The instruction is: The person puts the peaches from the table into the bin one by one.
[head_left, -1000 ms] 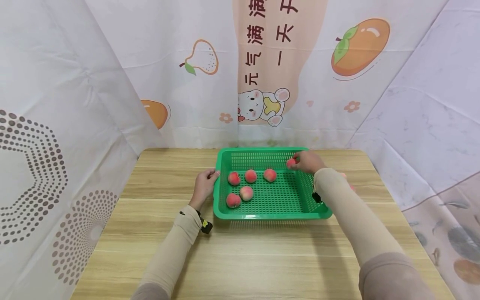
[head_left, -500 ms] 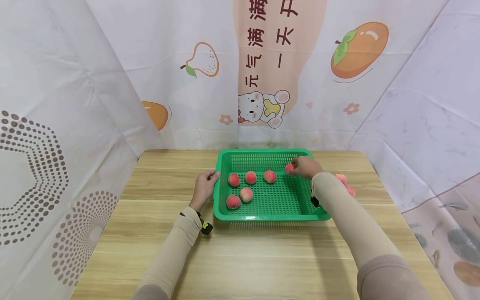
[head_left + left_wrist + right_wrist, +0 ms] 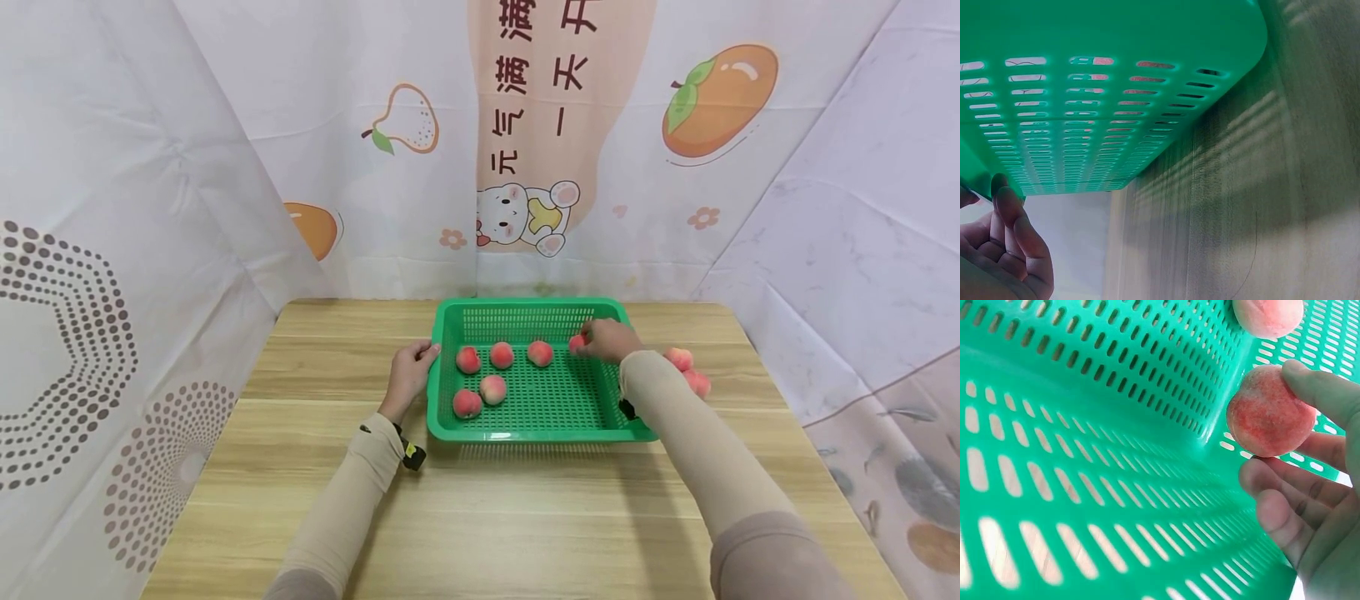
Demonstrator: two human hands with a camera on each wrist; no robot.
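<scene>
A green plastic basket [image 3: 551,435] stands on the table, with several peaches [image 3: 492,389] spread over its left half and along its back. Inside its far right part, my right hand [image 3: 611,340] pinches a peach [image 3: 1270,411] between thumb and fingers. In the right wrist view that peach is close to the basket's floor; whether it touches is unclear. My left hand [image 3: 407,377] grips the basket's left rim, thumb on top and fingers curled under it, as the left wrist view [image 3: 1007,240] shows from below.
More peaches [image 3: 696,383] lie on the wooden table [image 3: 525,525] just right of the basket, partly behind my right forearm. A printed curtain [image 3: 420,200] hangs along the table's back edge, and other cloths hang at both sides.
My right hand has come down and slightly left inside the basket with the peach. The peaches right of the basket show more from behind my forearm. My left hand stays on the rim.
</scene>
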